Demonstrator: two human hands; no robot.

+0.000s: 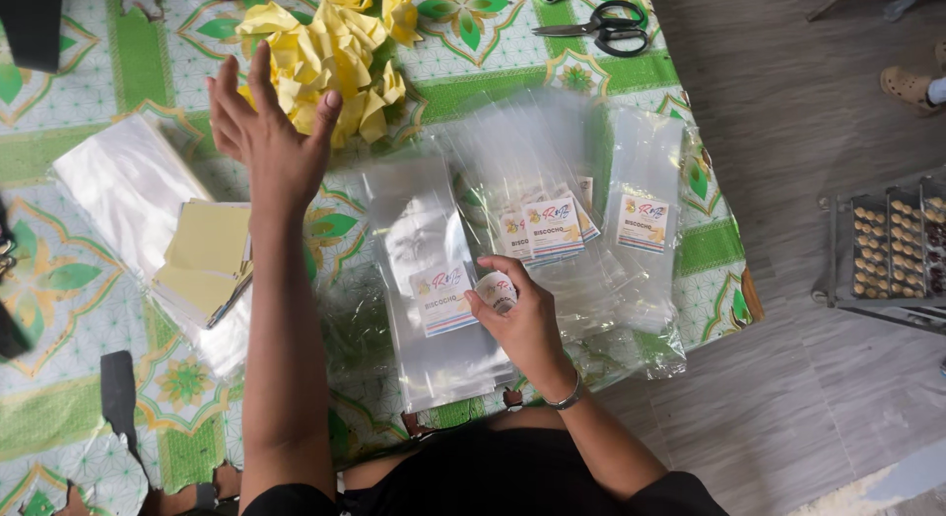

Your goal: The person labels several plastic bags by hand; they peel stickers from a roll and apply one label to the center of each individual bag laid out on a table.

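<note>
Left hand (271,132) hangs spread and empty over the crumpled yellow backing papers (330,53) in the upper middle, right hand (522,319) pinches a sticker (496,291) above the clear bag stack (443,309) (centre of the worktop (59,289)), poised for sticking

I see the stack of clear bags (434,309) lying on the table (59,279) just ahead of me; more labelled bags (591,220) fan out to its right; the heap of peeled backing paper (335,53) sits behind — scissors (596,28) at the far right edge; the pad of sheets (207,255) lies left.
</note>
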